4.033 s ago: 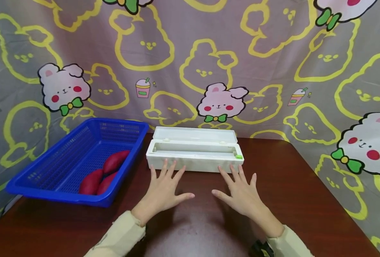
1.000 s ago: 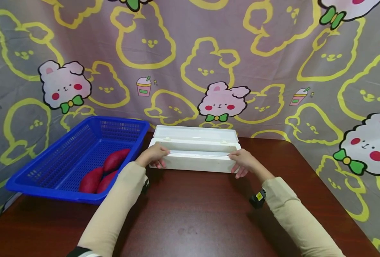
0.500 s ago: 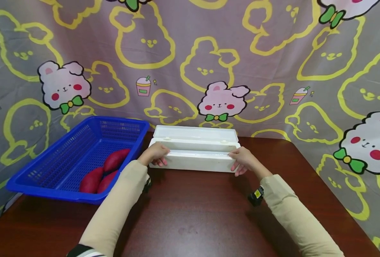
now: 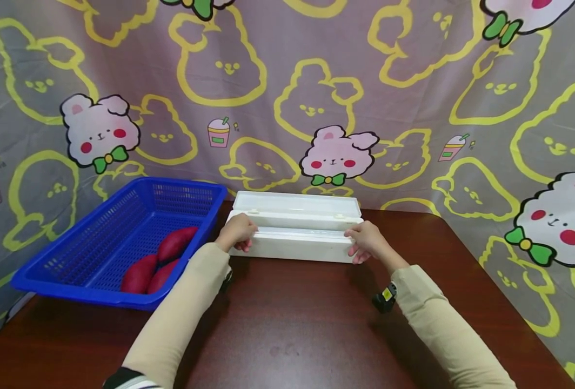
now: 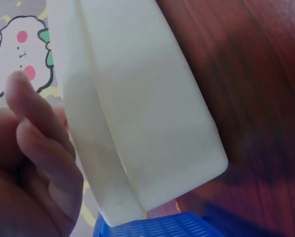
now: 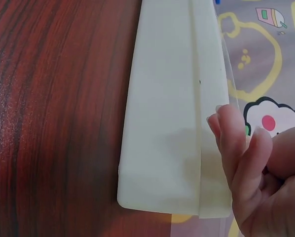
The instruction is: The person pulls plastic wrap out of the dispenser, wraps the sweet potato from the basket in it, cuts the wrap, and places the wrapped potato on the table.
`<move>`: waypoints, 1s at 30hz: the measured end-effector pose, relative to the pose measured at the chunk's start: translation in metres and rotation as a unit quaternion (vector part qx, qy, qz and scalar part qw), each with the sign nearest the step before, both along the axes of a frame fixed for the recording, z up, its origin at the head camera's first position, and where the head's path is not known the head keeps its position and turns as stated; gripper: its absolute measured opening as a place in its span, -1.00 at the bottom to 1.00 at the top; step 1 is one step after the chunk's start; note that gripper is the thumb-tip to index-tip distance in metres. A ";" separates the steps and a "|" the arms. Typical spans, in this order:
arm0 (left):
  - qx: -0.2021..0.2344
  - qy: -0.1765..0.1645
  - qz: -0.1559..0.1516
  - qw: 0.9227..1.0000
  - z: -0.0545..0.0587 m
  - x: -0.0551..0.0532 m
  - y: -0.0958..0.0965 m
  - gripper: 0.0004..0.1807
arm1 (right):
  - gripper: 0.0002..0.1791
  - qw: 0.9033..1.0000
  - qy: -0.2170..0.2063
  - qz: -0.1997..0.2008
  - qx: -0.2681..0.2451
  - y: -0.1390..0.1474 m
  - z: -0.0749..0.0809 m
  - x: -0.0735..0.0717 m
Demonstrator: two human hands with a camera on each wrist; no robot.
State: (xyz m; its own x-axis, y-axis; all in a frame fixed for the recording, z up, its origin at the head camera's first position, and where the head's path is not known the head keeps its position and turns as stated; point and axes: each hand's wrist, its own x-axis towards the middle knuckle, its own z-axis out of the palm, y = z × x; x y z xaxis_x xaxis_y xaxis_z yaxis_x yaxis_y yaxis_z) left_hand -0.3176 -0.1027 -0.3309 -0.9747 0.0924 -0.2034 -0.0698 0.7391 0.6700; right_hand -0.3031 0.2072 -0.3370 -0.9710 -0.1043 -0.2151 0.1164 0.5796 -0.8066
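A long white cling film dispenser (image 4: 294,249) stands on the table with its lid (image 4: 297,203) tipped back. Clear film (image 4: 299,233) lies along its front edge, stretched between both hands. My left hand (image 4: 238,231) pinches the film at the left end, its lower fingers curled in front of the box. At the right end my right hand (image 4: 365,241) pinches the film the same way, covering the box's corner. Curled fingers show beside the white front wall (image 5: 147,108) in the left wrist view. A transparent sheet edge shows beyond the box near the fingers in the right wrist view.
A blue plastic basket (image 4: 90,296) stands on the left, holding several dark red sweet potatoes (image 4: 139,274). The dark wooden table (image 4: 287,335) reaches back to a cartoon-patterned curtain (image 4: 248,48) behind and beside it.
Four seconds ago both hands were spread open in front of the dispenser; they have since reached forward and pinched the film. Over the last second they have barely moved.
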 end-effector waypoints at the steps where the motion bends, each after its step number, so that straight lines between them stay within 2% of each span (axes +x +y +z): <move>1: -0.017 0.009 0.001 1.000 0.000 0.000 0.001 -0.76 | -0.69 1.000 0.000 -0.003 -0.001 0.000 0.000 0.000; 7: -0.089 0.052 0.015 0.995 -0.002 -0.003 0.005 -0.76 | -0.68 1.000 -0.002 0.000 0.002 0.000 0.003 -0.002; 13: -0.103 0.082 0.028 0.991 -0.006 -0.007 0.007 -0.78 | -0.66 1.000 0.004 0.007 0.013 0.000 0.006 -0.004; 22: -0.091 0.107 0.045 0.989 -0.001 -0.006 0.008 -0.73 | -0.66 0.998 0.047 0.009 0.036 0.001 0.008 -0.007; 25: -0.070 0.118 0.047 0.989 -0.001 -0.005 0.008 -0.71 | -0.67 0.999 0.050 0.007 0.016 0.001 0.008 -0.008; 30: -0.013 0.136 0.063 0.989 -0.003 -0.004 0.004 -0.69 | -0.64 0.999 0.030 0.001 -0.036 0.000 0.008 -0.010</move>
State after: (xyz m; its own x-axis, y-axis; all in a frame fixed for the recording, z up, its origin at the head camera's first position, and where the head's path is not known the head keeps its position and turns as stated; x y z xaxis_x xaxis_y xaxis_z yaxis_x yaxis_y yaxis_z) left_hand -0.3215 -0.0983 -0.3334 -0.9971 -0.0349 0.0678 0.0183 0.7533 0.6574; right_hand -0.3127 0.2077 -0.3292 -0.9816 -0.1197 -0.1489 0.0659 0.5195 -0.8519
